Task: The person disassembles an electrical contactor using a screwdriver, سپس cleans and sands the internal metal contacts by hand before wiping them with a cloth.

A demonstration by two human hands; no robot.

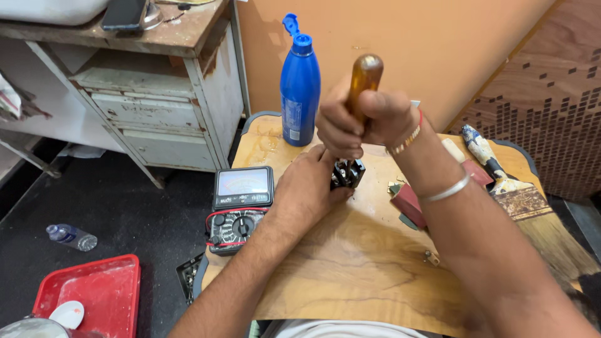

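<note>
I see even, fairly bright indoor light, falling mostly from about twelve o'clock, with soft shadows under the right hand (366, 122) and left hand (307, 184). Mild glare marks the blue bottle (300, 87) and amber handle (365, 78). Edges toward four and eight o'clock look stretched and slightly soft.

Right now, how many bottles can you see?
2: a tall blue bottle standing at the table's far edge, and a small clear bottle lying on the dark floor at left.
</note>
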